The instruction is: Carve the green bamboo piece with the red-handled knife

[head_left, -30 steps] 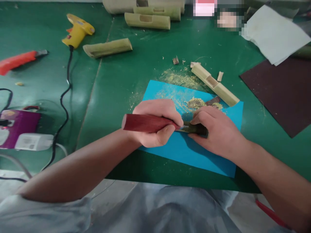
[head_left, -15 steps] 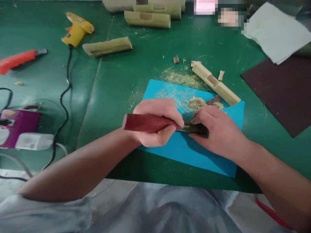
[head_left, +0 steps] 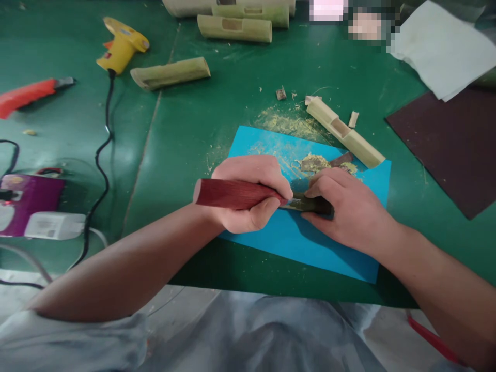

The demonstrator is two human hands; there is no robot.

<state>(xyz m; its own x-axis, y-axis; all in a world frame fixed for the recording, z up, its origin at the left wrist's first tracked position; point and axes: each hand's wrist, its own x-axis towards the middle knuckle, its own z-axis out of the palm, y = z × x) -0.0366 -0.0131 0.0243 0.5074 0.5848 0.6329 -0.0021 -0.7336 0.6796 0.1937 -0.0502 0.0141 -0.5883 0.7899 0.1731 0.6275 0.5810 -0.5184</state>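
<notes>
My left hand (head_left: 267, 173) is closed around the red wooden handle of a carving tool (head_left: 232, 193). Its metal end points right at a short dark green bamboo piece (head_left: 304, 202); the tip is too small to make out. On the piece's right end, the fingers and thumb of my right hand (head_left: 346, 209) pinch it from both sides. Under both hands lies a blue sheet (head_left: 341, 258). Yellowish shavings (head_left: 315, 161) are heaped on it just beyond my fingers. A pale bamboo tube with a rectangular notch (head_left: 360, 145) rests across the sheet's far edge.
A yellow glue gun (head_left: 123, 46) with a black cord, a red-handled cutter (head_left: 31, 96) and a purple power strip (head_left: 36, 204) are at left. Bamboo tubes (head_left: 234, 30) lie at the back. A brown board (head_left: 445, 150) and white paper (head_left: 442, 49) are at right.
The handle and my left hand have shifted very slightly up in the picture. Both grips stay as they were, and the bamboo piece shows hardly any movement.
</notes>
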